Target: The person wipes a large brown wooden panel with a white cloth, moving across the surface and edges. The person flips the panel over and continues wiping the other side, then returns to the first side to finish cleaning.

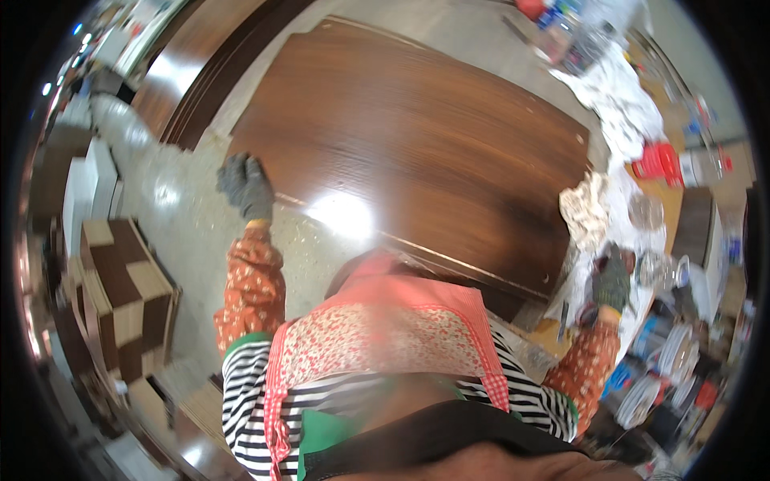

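A large brown wood-grain panel [417, 152] lies in front of me, glossy, with a bright light reflection near its close edge. My left hand [247, 188], in a grey knitted glove, is at the panel's near left corner, its fingers drawn together over the edge. Far to the right, my right hand [612, 279], in a dark grey glove, is down at a side surface covered with white cloth [622, 104]. Its fingers are curled; whatever is in them is hidden. Close to it are a clear jar [658, 271] and a crumpled cream rag [585, 210].
A red-and-clear bottle [682, 165], tubs [667, 349] and plastic bags [589, 44] crowd the right side. At left on the concrete floor stands a stack of brown and beige boards [132, 297]. More dark panels [200, 72] lie at the upper left.
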`<act>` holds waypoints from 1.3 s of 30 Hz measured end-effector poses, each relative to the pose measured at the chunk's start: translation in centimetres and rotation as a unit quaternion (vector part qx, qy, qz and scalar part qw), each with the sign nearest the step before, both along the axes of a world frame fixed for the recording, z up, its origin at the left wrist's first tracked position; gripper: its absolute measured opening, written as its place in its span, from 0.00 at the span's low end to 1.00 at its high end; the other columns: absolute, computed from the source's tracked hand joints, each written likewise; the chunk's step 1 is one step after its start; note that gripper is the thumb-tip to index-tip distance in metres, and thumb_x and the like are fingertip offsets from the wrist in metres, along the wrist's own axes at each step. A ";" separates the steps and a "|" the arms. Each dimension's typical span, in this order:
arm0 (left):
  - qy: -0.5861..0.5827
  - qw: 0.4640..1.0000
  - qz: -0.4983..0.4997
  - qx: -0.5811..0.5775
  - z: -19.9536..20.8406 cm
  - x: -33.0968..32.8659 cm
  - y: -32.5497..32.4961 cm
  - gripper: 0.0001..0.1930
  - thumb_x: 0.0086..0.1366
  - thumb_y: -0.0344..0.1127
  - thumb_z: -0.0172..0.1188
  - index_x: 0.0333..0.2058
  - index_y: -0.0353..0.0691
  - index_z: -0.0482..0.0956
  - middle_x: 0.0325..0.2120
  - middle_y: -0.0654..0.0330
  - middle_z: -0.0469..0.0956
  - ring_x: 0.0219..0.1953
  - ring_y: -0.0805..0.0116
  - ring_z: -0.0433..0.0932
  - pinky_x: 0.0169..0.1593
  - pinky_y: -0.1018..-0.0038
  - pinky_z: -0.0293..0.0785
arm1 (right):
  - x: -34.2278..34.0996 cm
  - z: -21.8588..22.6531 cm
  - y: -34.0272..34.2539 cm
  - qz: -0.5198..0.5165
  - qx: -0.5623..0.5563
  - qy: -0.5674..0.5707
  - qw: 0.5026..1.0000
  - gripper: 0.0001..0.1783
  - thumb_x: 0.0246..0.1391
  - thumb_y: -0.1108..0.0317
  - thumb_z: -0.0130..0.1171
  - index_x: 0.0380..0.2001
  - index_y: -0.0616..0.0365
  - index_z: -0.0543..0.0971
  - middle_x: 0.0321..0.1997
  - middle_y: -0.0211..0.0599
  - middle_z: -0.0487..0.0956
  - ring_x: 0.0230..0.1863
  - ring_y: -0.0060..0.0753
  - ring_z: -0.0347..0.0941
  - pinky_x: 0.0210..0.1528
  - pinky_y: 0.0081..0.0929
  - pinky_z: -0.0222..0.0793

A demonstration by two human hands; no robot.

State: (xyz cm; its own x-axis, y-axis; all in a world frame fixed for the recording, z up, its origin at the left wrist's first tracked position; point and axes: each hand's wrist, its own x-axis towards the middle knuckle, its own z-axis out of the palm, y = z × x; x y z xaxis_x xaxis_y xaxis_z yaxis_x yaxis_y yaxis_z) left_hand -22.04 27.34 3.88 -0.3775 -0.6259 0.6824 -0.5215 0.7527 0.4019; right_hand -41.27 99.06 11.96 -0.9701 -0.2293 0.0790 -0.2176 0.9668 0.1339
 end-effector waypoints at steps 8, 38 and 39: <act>0.002 1.000 0.007 -0.015 1.9 -1.2 1.4 0.10 0.59 0.40 0.61 0.39 0.47 0.83 0.41 0.58 0.81 0.52 0.49 0.73 0.66 0.47 0.52 | 1.5 8.9 -13.5 0.176 -0.218 0.099 0.955 0.32 0.49 0.66 0.66 0.59 0.59 0.72 0.45 0.46 0.82 0.45 0.52 0.77 0.47 0.42 0.73; -0.100 0.582 -0.598 0.543 9.2 12.5 -9.1 0.41 0.50 0.35 0.76 0.62 0.34 0.68 0.59 0.50 0.72 0.61 0.62 0.71 0.64 0.65 0.66 | 24.6 1.8 -59.7 0.255 -0.553 -0.284 0.740 0.32 0.59 0.61 0.60 0.64 0.58 0.64 0.59 0.43 0.73 0.59 0.41 0.70 0.58 0.37 0.70; -0.087 0.619 -0.629 0.463 9.4 12.6 -9.2 0.40 0.50 0.35 0.75 0.62 0.35 0.68 0.60 0.50 0.72 0.61 0.60 0.71 0.64 0.64 0.66 | 24.5 1.3 -59.0 0.184 -0.606 -0.343 0.694 0.34 0.61 0.61 0.59 0.67 0.58 0.61 0.60 0.42 0.73 0.58 0.38 0.71 0.57 0.36 0.71</act>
